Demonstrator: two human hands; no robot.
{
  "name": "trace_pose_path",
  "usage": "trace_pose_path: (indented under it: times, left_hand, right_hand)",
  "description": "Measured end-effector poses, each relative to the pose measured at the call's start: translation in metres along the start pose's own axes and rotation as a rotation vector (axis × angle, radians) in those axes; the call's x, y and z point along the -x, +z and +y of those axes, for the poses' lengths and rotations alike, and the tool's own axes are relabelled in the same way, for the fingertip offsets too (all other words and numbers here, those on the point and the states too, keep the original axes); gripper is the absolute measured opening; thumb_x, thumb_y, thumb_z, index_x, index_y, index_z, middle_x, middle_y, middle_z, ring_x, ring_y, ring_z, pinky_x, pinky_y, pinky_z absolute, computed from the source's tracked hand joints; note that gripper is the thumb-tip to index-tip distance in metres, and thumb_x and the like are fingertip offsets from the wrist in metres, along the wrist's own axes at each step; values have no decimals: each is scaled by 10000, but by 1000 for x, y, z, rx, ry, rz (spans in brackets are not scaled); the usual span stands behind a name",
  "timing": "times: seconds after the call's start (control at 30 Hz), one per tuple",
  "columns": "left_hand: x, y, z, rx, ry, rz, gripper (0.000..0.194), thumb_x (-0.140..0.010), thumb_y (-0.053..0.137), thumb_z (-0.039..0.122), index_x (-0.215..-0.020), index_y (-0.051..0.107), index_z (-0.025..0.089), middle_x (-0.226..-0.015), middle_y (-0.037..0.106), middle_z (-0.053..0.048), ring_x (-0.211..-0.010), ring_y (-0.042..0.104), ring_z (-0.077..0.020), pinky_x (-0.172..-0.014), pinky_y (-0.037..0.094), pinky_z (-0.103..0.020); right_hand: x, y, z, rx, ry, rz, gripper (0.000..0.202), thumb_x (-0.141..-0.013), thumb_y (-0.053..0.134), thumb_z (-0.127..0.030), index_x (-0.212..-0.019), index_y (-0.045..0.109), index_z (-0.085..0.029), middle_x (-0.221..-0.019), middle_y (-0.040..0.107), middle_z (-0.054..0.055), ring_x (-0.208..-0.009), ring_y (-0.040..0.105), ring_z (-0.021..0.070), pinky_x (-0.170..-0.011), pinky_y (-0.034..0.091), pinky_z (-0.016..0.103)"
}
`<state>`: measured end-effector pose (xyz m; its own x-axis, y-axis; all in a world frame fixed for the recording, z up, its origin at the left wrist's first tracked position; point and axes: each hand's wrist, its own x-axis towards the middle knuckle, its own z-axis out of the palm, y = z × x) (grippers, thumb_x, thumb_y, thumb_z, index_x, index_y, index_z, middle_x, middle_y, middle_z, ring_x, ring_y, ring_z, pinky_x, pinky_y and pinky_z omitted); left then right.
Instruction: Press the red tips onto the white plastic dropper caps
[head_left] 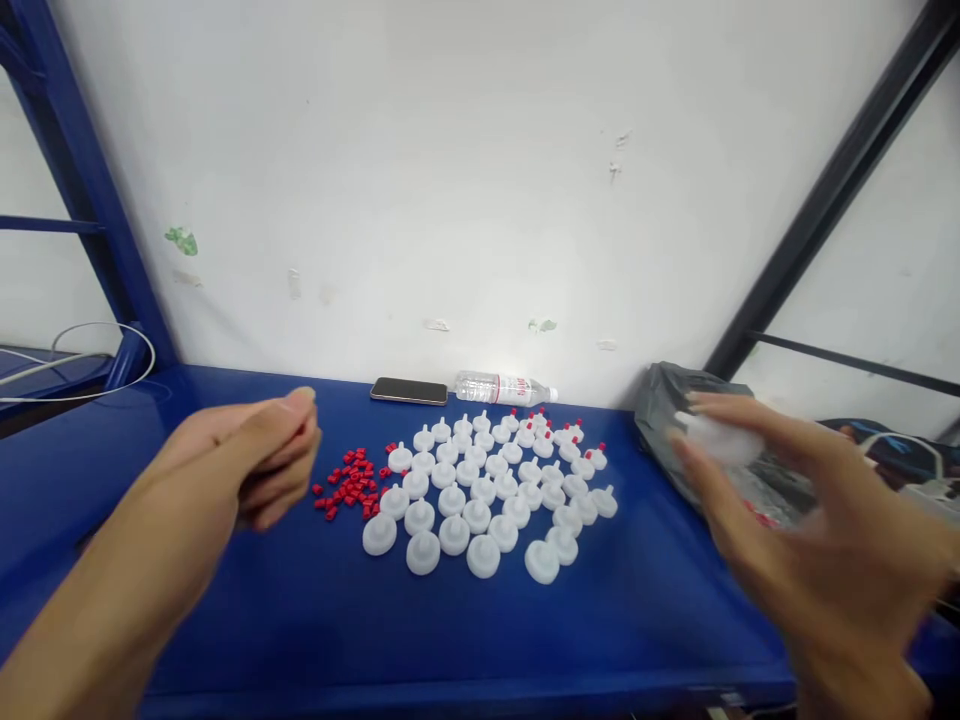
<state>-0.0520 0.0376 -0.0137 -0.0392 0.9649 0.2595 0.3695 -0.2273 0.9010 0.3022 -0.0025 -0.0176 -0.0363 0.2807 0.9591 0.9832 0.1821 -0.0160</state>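
My left hand (pixel 255 455) is closed at the left of the blue table, thumb pressed to the curled fingers; what it holds, if anything, is hidden. Held between the thumb and fingers of my right hand (pixel 832 520) is a white plastic nozzle cap (pixel 721 438), blurred, raised at the right. Many more white nozzle caps (pixel 453 535) stand in the middle of the table, most with the narrow spout pointing up. Several at the back right carry small red tips (pixel 577 425) on their spouts. Just right of my left hand lies a loose pile of small red caps (pixel 352 485).
A dark phone (pixel 409 391) and a clear plastic bottle (pixel 499 388) lie along the wall. Behind my right hand is a grey plastic bag (pixel 664 420) with some red pieces showing. Blue posts (pixel 112 190) and white cables (pixel 150 350) are at the left.
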Motion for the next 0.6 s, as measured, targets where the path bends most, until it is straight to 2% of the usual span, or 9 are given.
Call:
trace_pose_path:
  times: [0.07,0.13,0.23,0.33,0.43,0.53,0.6]
  left_hand:
    - [-16,-14,-9,-136,1,7,500,-927,476,589,-595,388,226,-545,384,47,-514,373,-97,-519,349,-231]
    - [-27,-18,-20,-407,13,7,460,-916,456,597,-665,567,227,-619,573,11,-620,527,-162,-595,390,-277]
    - [-35,-16,-36,-691,35,-14,376,-889,472,520,-838,732,254,-853,769,-52,-814,673,-279,-704,437,-349]
    - [-38,-16,-48,-812,11,-72,335,-887,473,428,-886,771,276,-973,813,-82,-907,713,-328,-733,450,-380]
    - [-40,-20,-58,-881,-33,-111,307,-887,480,370,-949,770,292,-1014,817,-85,-913,730,-338,-733,463,-400]
    - [-43,-23,-71,-892,-39,-108,277,-856,534,335,-1008,760,283,-1034,815,-104,-908,746,-353,-753,482,-422]
    - [-44,-23,-78,-873,-10,-101,222,-826,570,312,-929,764,276,-1001,817,-118,-902,752,-368,-765,489,-434]
  right_hand:
    - [-4,12,20,-42,42,-83,271,-988,665,-417,-1197,738,-261,-1082,807,88,-902,762,325,-789,558,449]
    - [-5,23,29,-114,76,-179,269,-985,662,-461,-1133,742,-252,-1008,809,72,-772,752,282,-731,535,414]
    - [0,35,26,-211,125,-261,248,-963,689,-471,-1108,736,-274,-1012,812,31,-809,760,260,-765,532,380]
    - [4,46,16,-292,200,-319,206,-955,696,-470,-1022,728,-278,-1033,819,14,-937,771,269,-821,536,362]
    - [-1,62,9,-391,247,-384,226,-948,705,-489,-921,707,-265,-1040,826,19,-937,771,262,-832,544,354]
    - [-16,84,7,-420,130,-441,222,-943,705,-474,-921,718,-253,-1110,805,46,-955,747,260,-864,540,368]
    - [-24,100,9,-384,50,-506,208,-954,686,-447,-926,734,-247,-1076,785,56,-979,725,263,-870,528,372]
